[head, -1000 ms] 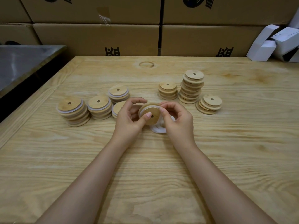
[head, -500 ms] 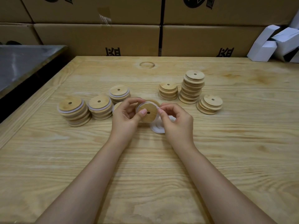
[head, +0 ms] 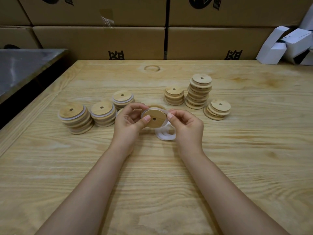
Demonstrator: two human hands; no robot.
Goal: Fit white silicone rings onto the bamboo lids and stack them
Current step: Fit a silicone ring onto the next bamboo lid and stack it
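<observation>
A round bamboo lid (head: 155,118) with a centre hole is held above the table, tilted towards me. My left hand (head: 129,121) grips its left edge, thumb on the face. My right hand (head: 187,128) pinches the white silicone ring (head: 166,114) at the lid's right rim. A small pile of loose white rings (head: 165,134) lies on the table just below. Three stacks of lids with white rings (head: 75,118) stand at the left. Three stacks of bare lids (head: 199,91) stand at the right.
The work goes on over a pale wooden table (head: 152,175). Cardboard boxes (head: 101,41) form a wall along its far edge. White folded cartons (head: 286,46) lie at the far right corner. A grey metal surface (head: 25,65) adjoins the table on the left.
The lid has turned so its flat face now points more towards me, and both hands have shifted slightly as the ring is worked round the rim.
</observation>
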